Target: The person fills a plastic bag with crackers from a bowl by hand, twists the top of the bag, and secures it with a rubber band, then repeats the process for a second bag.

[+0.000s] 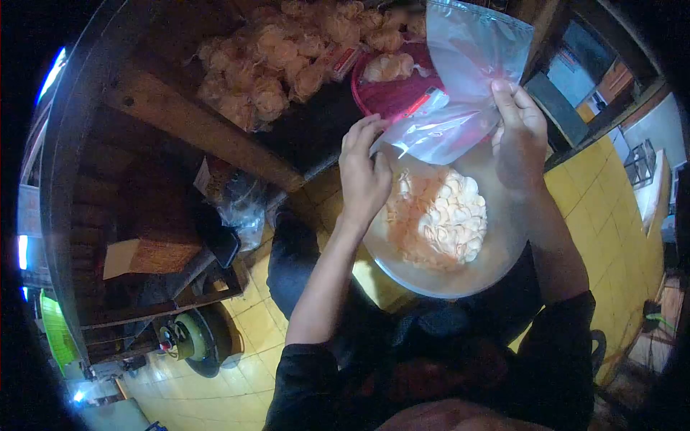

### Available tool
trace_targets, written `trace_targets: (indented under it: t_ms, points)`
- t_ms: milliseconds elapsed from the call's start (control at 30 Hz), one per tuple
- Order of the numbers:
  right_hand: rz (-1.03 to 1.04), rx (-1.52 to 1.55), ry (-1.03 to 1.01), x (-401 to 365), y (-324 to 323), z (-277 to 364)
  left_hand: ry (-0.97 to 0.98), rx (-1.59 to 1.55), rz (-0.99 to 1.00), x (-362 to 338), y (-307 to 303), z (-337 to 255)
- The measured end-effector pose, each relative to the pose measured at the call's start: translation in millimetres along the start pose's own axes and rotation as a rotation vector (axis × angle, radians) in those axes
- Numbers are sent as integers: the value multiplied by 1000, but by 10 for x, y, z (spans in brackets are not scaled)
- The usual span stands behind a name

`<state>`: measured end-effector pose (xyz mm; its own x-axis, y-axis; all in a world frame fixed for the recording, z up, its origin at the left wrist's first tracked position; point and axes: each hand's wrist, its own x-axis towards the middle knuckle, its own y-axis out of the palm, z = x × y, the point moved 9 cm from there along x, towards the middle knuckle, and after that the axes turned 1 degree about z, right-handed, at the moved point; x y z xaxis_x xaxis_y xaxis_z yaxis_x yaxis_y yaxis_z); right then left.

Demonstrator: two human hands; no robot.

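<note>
A clear plastic bag (467, 79) with a red and white label stretches between my hands, above a wide metal bowl (510, 244). My left hand (365, 169) has its fingers closed on the bag's lower left edge. Thumb and fingers of my right hand (519, 129) pinch the bag's gathered right side. Inside the bowl lie pale, thin, round pieces (456, 219), with light reddish-brown ones to their left. Beyond the bag stands a pink basket (381, 97) with a few filled bags in it, partly hidden by the bag.
Many filled clear bags (269, 57) are heaped at the upper left behind a wooden beam (208, 118). A cardboard box (151, 257) and crumpled plastic (244, 215) are on the left. A green gas cylinder (195, 336) stands on the yellow tiled floor (251, 345).
</note>
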<state>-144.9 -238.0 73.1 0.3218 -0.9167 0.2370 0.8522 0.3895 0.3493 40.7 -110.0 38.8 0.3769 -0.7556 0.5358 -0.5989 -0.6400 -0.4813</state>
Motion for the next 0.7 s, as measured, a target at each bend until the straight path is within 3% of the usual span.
trace_targets:
  t_ms: [33,100,133,267,333,400,467,500,567,600,633,700]
  points:
    - [23,-17,7,10,3,-44,1,2,5,-53,-36,-44]
    - [41,-32,13,-9,18,-110,-283,-520,41,-177,-26,87]
    - [54,-47,6,-28,65,-132,-269,-732,75,-199,0,6]
    - [110,-95,69,-112,187,-305,-341,-818,72,-291,52,-99]
    - [114,-146,36,-101,193,-300,-550,-901,127,-381,91,139]
    - [122,-196,1,-75,211,-302,-564,-865,90,-421,-41,161]
    - [86,-271,-237,-83,215,-136,-575,-787,33,-442,-188,191]
    - [93,-272,-230,-95,226,-90,-583,-787,27,-461,-232,192]
    - [63,-1003,-652,-317,433,315,-482,-570,42,-456,-367,91]
    - [228,-1050,-575,-350,513,128,-471,-411,36,-467,-416,58]
    - [233,-1051,-570,-463,557,105,-478,-412,35,-504,-392,67]
    - [717,-744,-86,-790,881,-377,-503,-514,31,-594,-301,87]
